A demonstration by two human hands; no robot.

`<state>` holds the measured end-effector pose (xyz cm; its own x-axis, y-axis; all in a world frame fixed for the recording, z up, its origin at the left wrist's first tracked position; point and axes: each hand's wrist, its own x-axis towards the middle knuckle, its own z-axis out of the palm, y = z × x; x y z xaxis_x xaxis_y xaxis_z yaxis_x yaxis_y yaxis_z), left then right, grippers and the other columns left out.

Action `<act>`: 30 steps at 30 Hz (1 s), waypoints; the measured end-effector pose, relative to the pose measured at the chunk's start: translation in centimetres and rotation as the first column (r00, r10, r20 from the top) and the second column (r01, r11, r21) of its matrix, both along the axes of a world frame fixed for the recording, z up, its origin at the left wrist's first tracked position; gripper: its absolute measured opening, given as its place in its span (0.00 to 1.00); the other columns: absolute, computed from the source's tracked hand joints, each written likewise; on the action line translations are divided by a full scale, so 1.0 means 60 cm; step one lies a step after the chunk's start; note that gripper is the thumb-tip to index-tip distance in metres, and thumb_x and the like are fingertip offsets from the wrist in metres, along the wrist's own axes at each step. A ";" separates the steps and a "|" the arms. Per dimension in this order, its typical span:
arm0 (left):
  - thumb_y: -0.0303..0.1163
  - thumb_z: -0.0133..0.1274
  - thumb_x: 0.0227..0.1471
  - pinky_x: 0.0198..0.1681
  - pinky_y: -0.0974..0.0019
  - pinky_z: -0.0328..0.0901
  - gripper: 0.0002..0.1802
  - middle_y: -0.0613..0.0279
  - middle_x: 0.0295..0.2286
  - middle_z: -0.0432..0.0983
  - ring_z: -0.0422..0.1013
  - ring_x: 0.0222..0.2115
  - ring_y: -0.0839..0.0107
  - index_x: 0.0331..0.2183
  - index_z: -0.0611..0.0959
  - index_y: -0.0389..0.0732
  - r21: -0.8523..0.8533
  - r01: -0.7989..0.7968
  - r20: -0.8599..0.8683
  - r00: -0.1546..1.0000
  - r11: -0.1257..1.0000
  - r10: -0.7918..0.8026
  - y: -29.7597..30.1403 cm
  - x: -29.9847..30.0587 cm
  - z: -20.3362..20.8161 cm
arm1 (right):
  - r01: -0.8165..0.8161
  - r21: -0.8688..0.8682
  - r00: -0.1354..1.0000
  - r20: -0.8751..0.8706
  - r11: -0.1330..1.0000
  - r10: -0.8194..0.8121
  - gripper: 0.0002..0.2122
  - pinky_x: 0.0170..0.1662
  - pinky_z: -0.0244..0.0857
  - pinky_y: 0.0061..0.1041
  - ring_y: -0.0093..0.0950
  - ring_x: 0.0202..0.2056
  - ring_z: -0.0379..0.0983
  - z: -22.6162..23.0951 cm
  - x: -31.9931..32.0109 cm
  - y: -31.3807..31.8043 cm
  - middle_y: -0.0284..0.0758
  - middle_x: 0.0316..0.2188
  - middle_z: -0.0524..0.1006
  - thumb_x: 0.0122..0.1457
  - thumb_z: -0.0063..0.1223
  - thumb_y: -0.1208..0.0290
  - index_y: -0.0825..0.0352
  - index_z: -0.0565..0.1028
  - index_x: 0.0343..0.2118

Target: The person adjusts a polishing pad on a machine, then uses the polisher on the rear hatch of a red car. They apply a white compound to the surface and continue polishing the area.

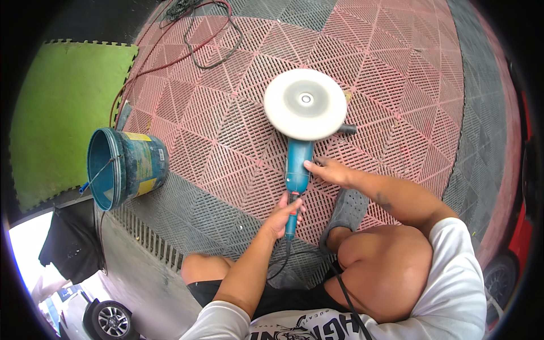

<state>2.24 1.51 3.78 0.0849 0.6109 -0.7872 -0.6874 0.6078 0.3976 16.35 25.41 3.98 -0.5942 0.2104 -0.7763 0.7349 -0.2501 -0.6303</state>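
Note:
Both my hands are on a teal electric polisher (299, 164) with a round white pad (283, 116) facing up at its far end. My left hand (279, 216) wraps around the narrow rear handle, close to the red-trimmed switch area. My right hand (331, 171) grips the thicker motor body from the right side, thumb on top and the other fingers mostly hidden beneath. A black side handle (347, 129) sticks out to the right below the pad. From the handle's near end a dark power cord (288, 249) runs down toward my legs.
A teal bucket (148, 164) lies on its side at the left, beside a green foam mat (68, 113). Red and black cables (218, 51) loop over the red and grey grid floor tiles (221, 124) at the far left. A red car (518, 238) stands at the right edge.

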 end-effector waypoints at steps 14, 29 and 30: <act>0.27 0.69 0.56 0.21 0.68 0.67 0.29 0.66 0.28 0.77 0.71 0.20 0.77 0.58 0.78 0.43 -0.314 0.068 -0.657 0.704 0.947 -0.269 0.108 0.103 0.405 | 0.669 -0.629 0.495 -0.019 0.395 -0.869 0.23 0.40 0.82 0.34 0.30 0.36 0.83 0.255 -0.025 -0.030 0.40 0.39 0.82 0.64 0.72 0.60 0.71 0.77 0.53; 0.35 0.76 0.50 0.52 0.53 0.77 0.50 0.42 0.54 0.83 0.82 0.54 0.48 0.70 0.72 0.44 0.137 0.870 -0.966 0.224 0.474 -0.132 -0.096 0.448 1.235 | 0.772 -0.632 -0.425 -0.432 -0.069 -0.796 0.37 0.58 0.79 0.46 0.40 0.54 0.81 1.201 0.537 -0.413 0.44 0.52 0.79 0.60 0.69 0.52 0.70 0.68 0.65; 0.35 0.76 0.50 0.52 0.53 0.77 0.50 0.42 0.56 0.82 0.81 0.56 0.48 0.71 0.72 0.44 0.203 0.893 -0.954 0.272 0.401 -0.123 -0.123 0.490 1.276 | 0.781 -0.621 -0.443 -0.465 -0.075 -0.766 0.39 0.58 0.79 0.46 0.40 0.53 0.81 1.266 0.594 -0.451 0.44 0.52 0.79 0.58 0.70 0.50 0.71 0.68 0.65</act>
